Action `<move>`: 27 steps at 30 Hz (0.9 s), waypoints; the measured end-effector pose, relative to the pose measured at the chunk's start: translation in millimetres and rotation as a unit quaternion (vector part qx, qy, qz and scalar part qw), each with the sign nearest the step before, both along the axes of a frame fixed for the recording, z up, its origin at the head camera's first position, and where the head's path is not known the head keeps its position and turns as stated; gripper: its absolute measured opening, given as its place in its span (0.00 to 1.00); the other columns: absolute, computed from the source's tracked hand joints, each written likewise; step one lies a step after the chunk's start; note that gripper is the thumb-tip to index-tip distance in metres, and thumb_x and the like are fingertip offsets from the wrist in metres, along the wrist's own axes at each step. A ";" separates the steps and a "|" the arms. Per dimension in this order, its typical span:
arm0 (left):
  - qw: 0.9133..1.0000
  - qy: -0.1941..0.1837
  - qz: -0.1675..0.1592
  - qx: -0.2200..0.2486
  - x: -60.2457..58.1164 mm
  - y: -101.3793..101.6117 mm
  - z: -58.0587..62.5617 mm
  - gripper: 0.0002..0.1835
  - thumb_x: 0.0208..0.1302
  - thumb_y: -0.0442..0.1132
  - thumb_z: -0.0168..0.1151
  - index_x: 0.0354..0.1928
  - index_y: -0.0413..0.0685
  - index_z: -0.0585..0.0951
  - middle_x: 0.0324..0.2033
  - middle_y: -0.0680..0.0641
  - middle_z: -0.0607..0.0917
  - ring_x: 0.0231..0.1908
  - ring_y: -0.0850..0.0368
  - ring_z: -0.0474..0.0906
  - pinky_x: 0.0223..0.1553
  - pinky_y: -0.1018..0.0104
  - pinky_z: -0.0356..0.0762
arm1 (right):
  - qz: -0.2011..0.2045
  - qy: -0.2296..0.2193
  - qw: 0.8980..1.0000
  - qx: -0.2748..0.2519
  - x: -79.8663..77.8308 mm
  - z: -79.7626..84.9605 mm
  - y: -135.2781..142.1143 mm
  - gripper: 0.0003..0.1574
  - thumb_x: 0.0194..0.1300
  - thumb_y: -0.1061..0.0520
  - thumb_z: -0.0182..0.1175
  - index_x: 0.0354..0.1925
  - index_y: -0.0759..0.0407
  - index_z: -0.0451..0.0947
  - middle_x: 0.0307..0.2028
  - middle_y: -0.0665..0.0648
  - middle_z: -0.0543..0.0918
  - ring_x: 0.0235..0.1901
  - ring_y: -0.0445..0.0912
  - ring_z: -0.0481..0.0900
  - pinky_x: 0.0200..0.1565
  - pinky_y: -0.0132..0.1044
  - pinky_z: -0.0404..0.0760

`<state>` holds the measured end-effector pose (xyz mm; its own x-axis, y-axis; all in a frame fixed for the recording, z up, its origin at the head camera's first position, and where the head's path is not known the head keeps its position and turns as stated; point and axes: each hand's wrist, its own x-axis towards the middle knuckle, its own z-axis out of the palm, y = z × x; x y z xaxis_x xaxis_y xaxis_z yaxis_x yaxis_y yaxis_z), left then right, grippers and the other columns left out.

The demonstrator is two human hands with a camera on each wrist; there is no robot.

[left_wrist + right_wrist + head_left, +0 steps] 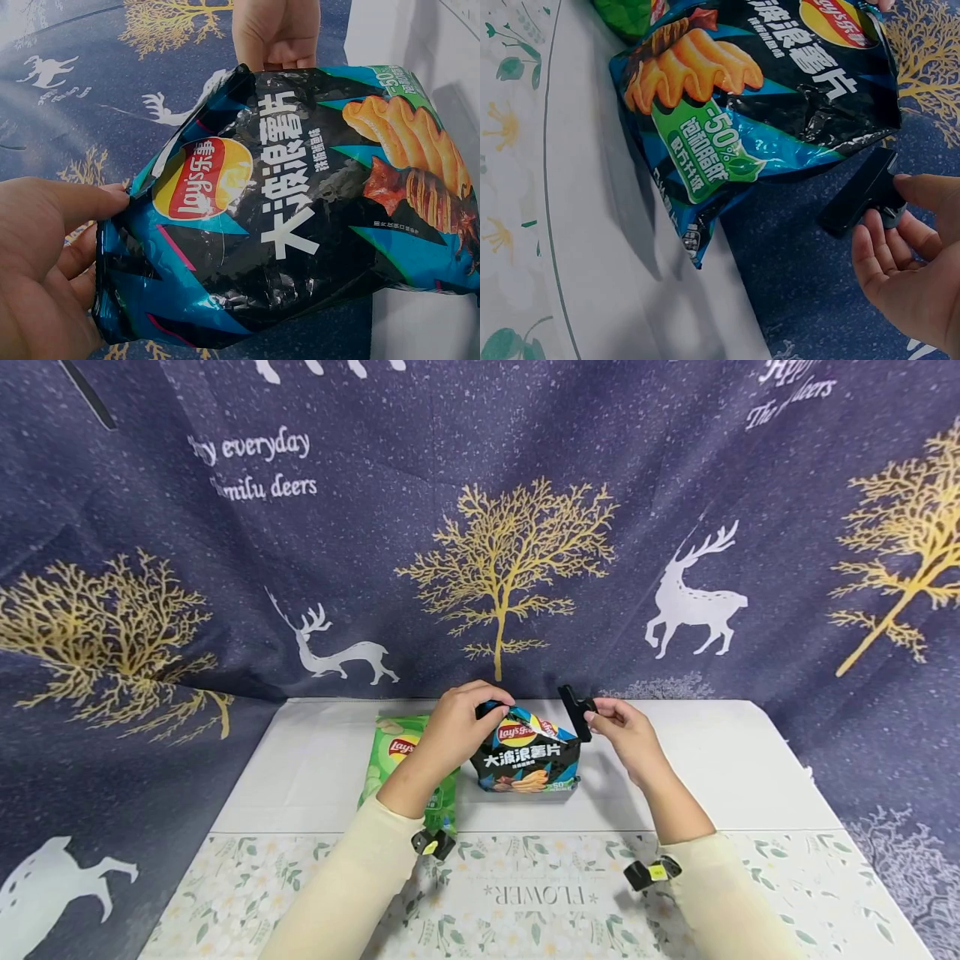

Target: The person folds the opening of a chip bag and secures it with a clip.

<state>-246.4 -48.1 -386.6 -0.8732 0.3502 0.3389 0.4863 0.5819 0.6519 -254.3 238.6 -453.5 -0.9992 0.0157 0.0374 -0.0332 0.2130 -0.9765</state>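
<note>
A black and blue chip bag [527, 756] stands near the table's back edge, its top folded over on the right side. My left hand [460, 727] pinches the bag's upper left corner between thumb and fingers; in the left wrist view that grip on the blue top edge [124, 277] shows close up. My right hand [628, 735] holds a black clip [576, 713] between thumb and fingers, just right of the bag's folded top. In the right wrist view the clip [861, 193] lies close beside the bag's edge, its long jaws apart from the bag.
A green chip bag [393, 760] lies flat on the white table [315, 777], partly hidden under my left forearm. A floral mat [525, 860] covers the table's front part. Behind the table hangs a dark blue cloth [360, 568] with trees and deer.
</note>
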 end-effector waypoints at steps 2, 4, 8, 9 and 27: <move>1.000 -0.003 0.000 0.000 0.2 0.3 0.3 0.08 0.73 0.43 0.62 0.48 0.61 0.87 0.49 0.57 0.86 0.55 0.55 0.81 0.55 0.52 0.80 | 0.003 0.004 1.000 -0.002 0.3 1.3 -0.2 0.29 0.73 0.53 0.61 0.64 0.69 0.73 0.46 0.50 0.77 0.43 0.32 0.79 0.54 0.30 0.82; 1.000 -0.006 0.001 0.002 0.3 0.6 0.7 0.08 0.73 0.43 0.62 0.48 0.61 0.87 0.49 0.57 0.85 0.55 0.55 0.81 0.55 0.53 0.80 | 0.006 0.010 1.000 -0.002 0.2 2.0 0.1 0.28 0.73 0.53 0.61 0.63 0.69 0.73 0.46 0.50 0.77 0.43 0.32 0.79 0.54 0.30 0.82; 1.000 -0.011 0.002 0.001 0.6 1.3 1.8 0.08 0.73 0.43 0.62 0.48 0.61 0.87 0.50 0.57 0.86 0.56 0.55 0.81 0.55 0.53 0.80 | 0.013 0.019 1.000 0.000 0.5 3.2 1.0 0.29 0.73 0.52 0.62 0.63 0.68 0.74 0.45 0.48 0.78 0.45 0.33 0.79 0.53 0.27 0.81; 1.000 -0.011 0.002 0.000 0.7 1.4 2.0 0.08 0.73 0.43 0.62 0.48 0.61 0.87 0.50 0.57 0.86 0.56 0.55 0.81 0.55 0.53 0.80 | 0.014 0.021 1.000 0.001 0.6 3.4 1.4 0.29 0.73 0.52 0.62 0.63 0.68 0.74 0.45 0.48 0.78 0.45 0.33 0.79 0.52 0.26 0.81; 1.000 -0.010 0.007 -0.003 1.7 2.9 2.9 0.08 0.73 0.42 0.62 0.48 0.60 0.87 0.50 0.56 0.86 0.58 0.53 0.81 0.60 0.50 0.79 | 0.038 0.030 0.998 0.026 6.6 18.7 -0.2 0.29 0.71 0.52 0.64 0.64 0.67 0.74 0.44 0.45 0.80 0.45 0.32 0.80 0.50 0.22 0.79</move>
